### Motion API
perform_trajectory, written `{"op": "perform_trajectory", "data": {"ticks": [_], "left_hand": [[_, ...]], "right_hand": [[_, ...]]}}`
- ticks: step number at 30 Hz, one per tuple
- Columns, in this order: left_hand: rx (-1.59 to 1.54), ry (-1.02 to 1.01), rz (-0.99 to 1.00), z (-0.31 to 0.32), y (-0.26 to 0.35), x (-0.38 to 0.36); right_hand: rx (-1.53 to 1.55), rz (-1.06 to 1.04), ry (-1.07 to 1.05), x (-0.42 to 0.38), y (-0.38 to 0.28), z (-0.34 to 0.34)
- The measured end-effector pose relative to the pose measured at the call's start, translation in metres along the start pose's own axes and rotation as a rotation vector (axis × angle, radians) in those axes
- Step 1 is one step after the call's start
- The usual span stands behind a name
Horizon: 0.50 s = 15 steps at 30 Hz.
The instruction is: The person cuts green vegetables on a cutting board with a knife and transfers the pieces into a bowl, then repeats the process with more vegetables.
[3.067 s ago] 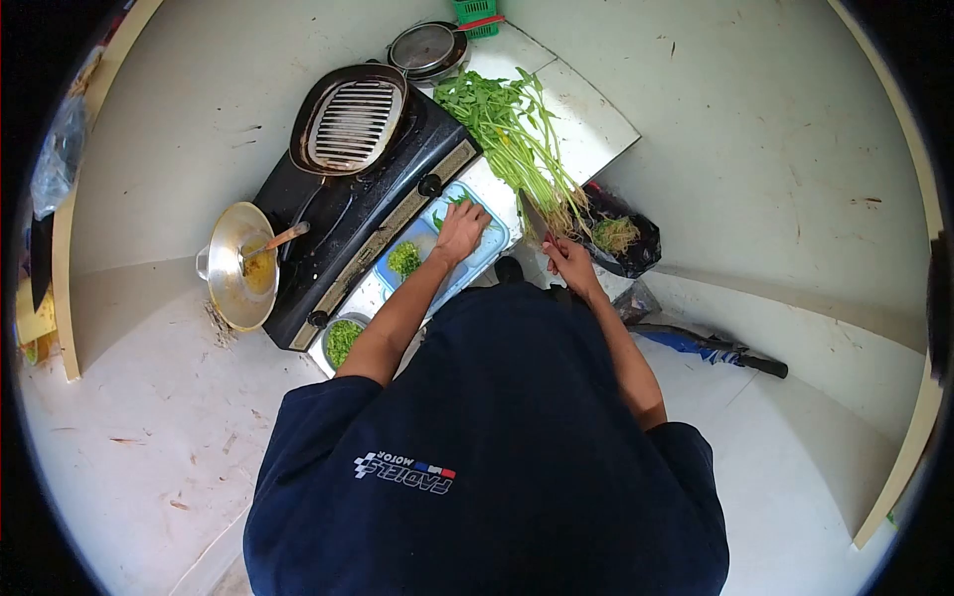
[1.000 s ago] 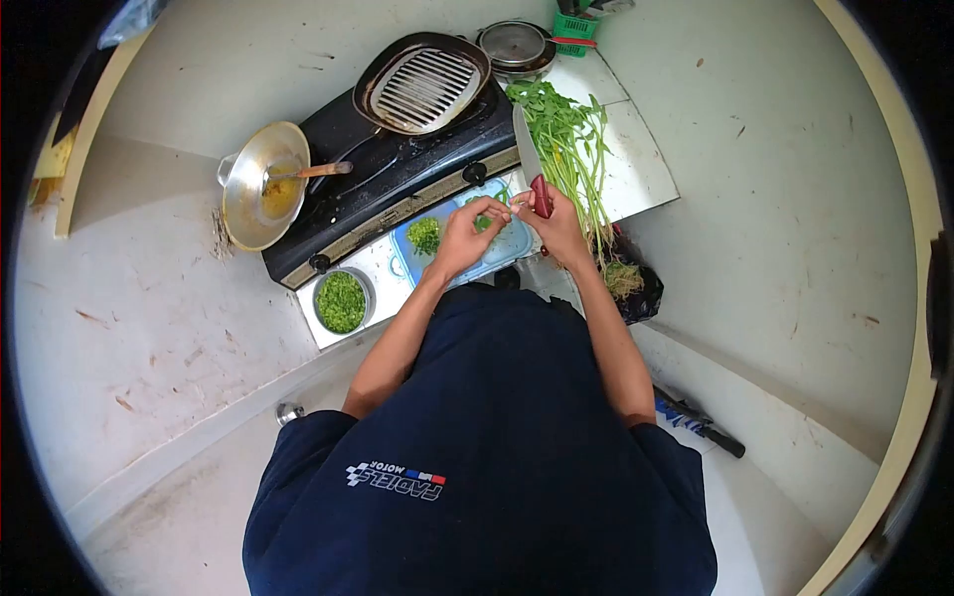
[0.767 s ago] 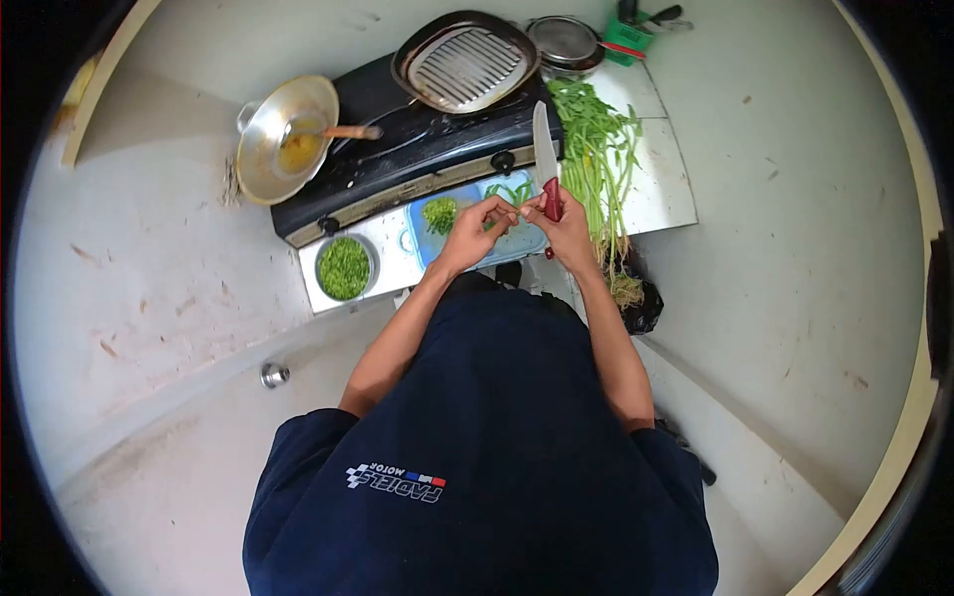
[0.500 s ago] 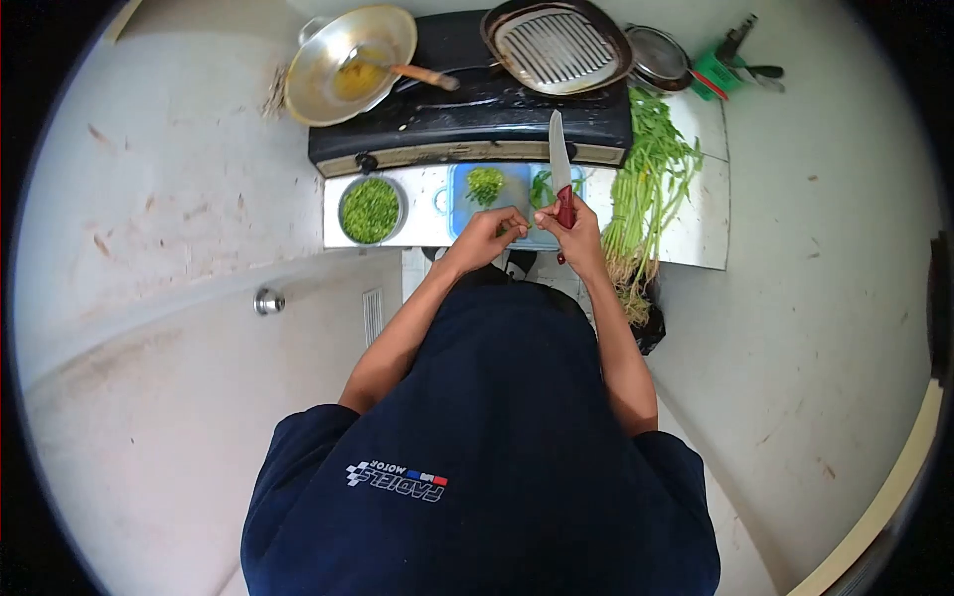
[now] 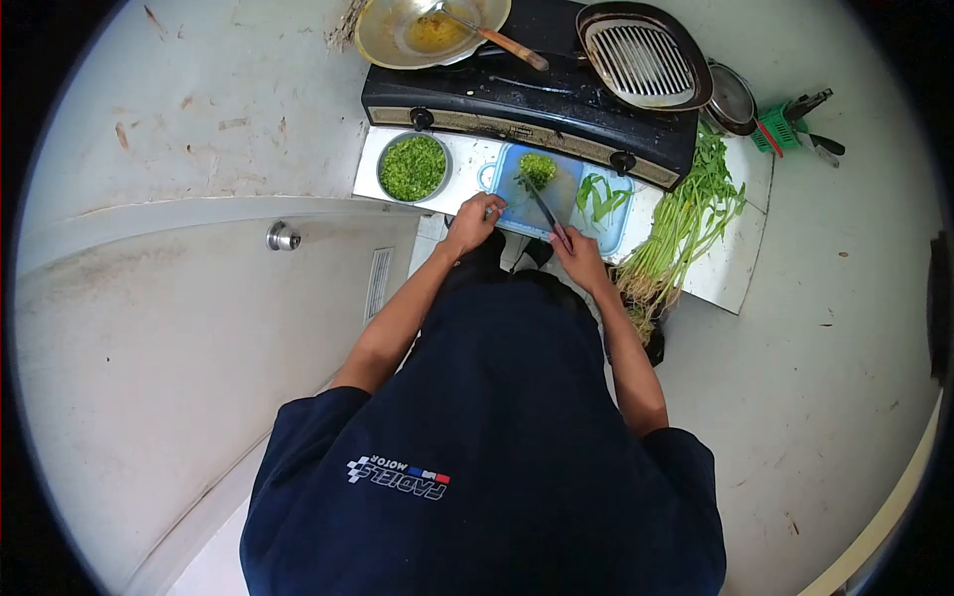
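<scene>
A kitchen knife [image 5: 545,211] with a dark red handle is gripped in my right hand [image 5: 580,258], its blade tip beside a small heap of chopped greens [image 5: 538,169]. The heap lies on a blue cutting board [image 5: 618,230]. My left hand [image 5: 475,221] is at the board's left edge, fingers curled together; what they hold, if anything, is hidden. Loose green leaves [image 5: 602,198] rest on the right part of the board. To the left stands a round bowl [image 5: 446,171] full of chopped greens [image 5: 412,167].
Behind the board is a black gas stove [image 5: 537,104] bearing a wok [image 5: 378,40] with a wooden-handled spatula [image 5: 515,50] and a grill pan [image 5: 646,62]. Long leafy stalks with roots [image 5: 676,233] lie right. A green basket [image 5: 780,127] holds utensils at the back right.
The knife has swung from pointing up to lying low over the board, by the chopped heap. My hands have moved apart, the left to the board's left edge. The camera view has shifted and tilted.
</scene>
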<state>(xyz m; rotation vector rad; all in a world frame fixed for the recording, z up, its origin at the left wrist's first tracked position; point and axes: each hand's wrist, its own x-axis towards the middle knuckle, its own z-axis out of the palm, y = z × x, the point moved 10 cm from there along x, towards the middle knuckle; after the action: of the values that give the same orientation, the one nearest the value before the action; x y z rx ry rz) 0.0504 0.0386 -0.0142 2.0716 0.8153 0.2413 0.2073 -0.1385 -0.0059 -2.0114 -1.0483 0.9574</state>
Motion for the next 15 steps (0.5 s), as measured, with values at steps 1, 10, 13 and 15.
{"op": "perform_trajectory", "data": {"ticks": [1, 10, 13, 15], "left_hand": [[0.011, -0.010, -0.008, 0.000, 0.002, 0.004], [0.124, 0.072, 0.115, 0.004, 0.011, 0.004], [0.196, 0.046, 0.169, 0.006, 0.014, -0.001], [0.247, 0.026, 0.170, 0.007, 0.014, -0.001]], "right_hand": [[-0.036, 0.005, -0.020, -0.001, -0.001, 0.002], [-0.242, 0.014, -0.038, -0.010, 0.001, 0.023], [-0.282, -0.001, -0.035, -0.010, 0.003, 0.028], [-0.306, -0.012, -0.041, -0.008, 0.001, 0.030]]}}
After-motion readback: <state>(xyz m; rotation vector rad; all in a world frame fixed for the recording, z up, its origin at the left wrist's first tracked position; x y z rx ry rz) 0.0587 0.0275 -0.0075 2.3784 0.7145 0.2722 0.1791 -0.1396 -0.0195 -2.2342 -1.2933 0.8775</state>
